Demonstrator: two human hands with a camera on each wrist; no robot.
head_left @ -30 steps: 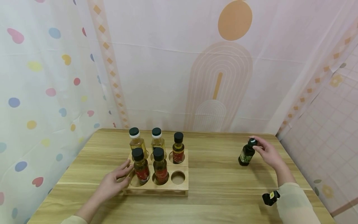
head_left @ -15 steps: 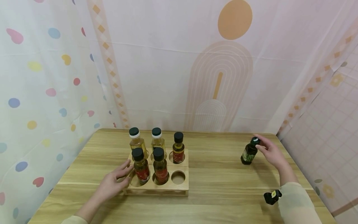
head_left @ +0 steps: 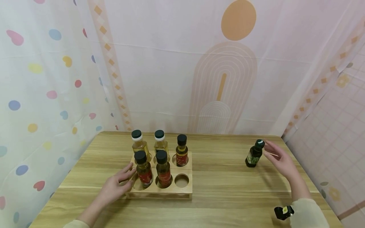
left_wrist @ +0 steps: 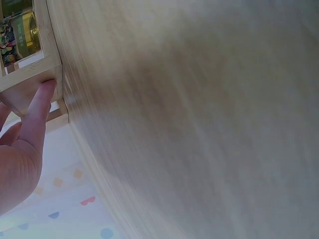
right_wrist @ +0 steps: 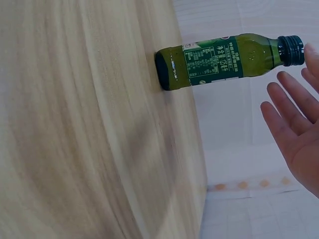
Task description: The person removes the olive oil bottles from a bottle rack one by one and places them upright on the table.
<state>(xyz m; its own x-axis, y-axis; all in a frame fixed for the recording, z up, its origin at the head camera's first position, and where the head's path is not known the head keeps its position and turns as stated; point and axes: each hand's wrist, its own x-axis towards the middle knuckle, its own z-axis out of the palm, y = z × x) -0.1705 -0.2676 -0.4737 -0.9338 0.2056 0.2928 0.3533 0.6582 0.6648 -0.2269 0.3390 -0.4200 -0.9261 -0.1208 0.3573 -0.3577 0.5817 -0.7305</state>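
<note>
Relation of bottle to hands. The green bottle (head_left: 253, 154) stood upright on the desk (head_left: 216, 190), at the right of the head frame, its long axis vertical and its cap (head_left: 259, 143) uppermost. It lay immediately to the left of the right hand (head_left: 281, 161), which was much the nearer, at about the height of the cap and neck. The fingers of this hand were extended and spread, and the right-wrist view showed them beside the neck, not wrapped around it; whether a fingertip touched the cap could not be told. The left hand (head_left: 115, 185), at the lower left of the head frame, lay well apart from the bottle. Its fingers were likewise extended, gripping nothing, and the left-wrist view showed one fingertip against the end of the wooden rack (head_left: 186, 189).

Surface and surroundings. The rack, left of centre, held two bottles with white-collared caps (head_left: 140, 147) and three bottles with red labels (head_left: 164, 177); a round hole (head_left: 181, 180) showed at its lower right. The desk was wood-grained, with bare surface between rack and green bottle. A patterned curtain (head_left: 171, 79) rose behind the far edge. A small black device (head_left: 283, 212) sat at the right sleeve (head_left: 309, 213), lower right.
</note>
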